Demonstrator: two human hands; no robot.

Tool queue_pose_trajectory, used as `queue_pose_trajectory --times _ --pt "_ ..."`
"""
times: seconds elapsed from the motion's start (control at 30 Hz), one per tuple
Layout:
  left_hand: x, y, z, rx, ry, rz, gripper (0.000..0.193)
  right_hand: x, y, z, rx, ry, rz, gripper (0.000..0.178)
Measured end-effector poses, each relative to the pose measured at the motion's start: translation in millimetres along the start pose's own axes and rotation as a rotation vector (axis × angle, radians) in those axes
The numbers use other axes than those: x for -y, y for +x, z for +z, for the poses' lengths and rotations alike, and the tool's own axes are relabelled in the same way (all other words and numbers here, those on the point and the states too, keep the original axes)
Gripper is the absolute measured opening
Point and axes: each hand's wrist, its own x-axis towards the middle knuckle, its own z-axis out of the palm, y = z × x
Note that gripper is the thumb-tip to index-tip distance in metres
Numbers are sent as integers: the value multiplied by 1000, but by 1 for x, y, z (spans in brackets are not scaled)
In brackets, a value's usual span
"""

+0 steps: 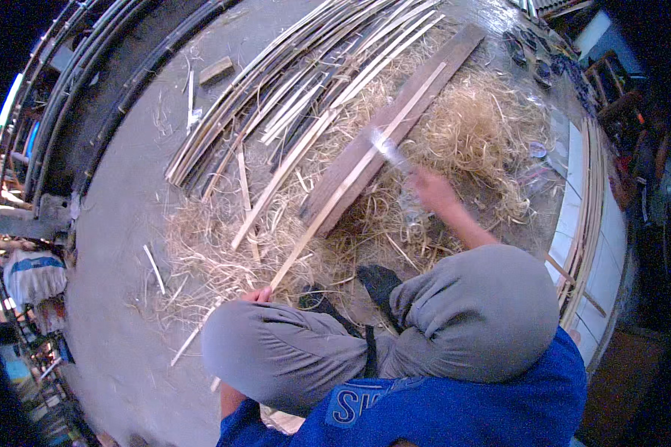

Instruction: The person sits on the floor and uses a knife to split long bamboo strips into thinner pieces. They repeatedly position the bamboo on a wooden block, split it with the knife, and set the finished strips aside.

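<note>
Pale strip (350,181) runs away from me on a slant, its near end by the left knee and its far part lying along a dark brown board (371,175). Closest to the head camera I see a blue shirt (462,406) and grey trousers (477,313), the knees bent and spread wide. Just beyond the left knee, the left hand (258,295) has its fingers closed on the strip's near end (the knee hides much of that hand from me, so the full grip I cannot judge). Between the knees and the board, two dark-clad feet (380,287) rest among loose shavings (462,127).

Farther out to the right, the right hand (432,190) is wrapped around the handle of a tool (389,151); its pale, blade-like end is smeared by motion and lies over the strip, though whether it touches I cannot tell. Shavings spread on both sides of the board, heaped highest to its right. On the right, more long thin strips (583,231) lie along white tiles (611,276).

Past the board to the left, a bundle of long strips (291,97), light and dark, fans across the grey floor (119,320). Near its left side sits a small wooden block (216,70), and at the upper left, long dark poles (119,112) curve along the rim of my view.
</note>
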Motion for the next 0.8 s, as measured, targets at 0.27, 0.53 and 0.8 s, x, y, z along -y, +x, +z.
queue_pose_trajectory --times 0.27,0.53,0.8 --pt "-73 38 25 43 39 215 48 44 -25 18 188 -317 -446 35" --pt "-33 -6 7 -21 -38 25 50 3 11 -8 -2 86 -3 42" --pt "-22 1 0 32 70 159 48 -29 4 -41 -34 -395 2 44"
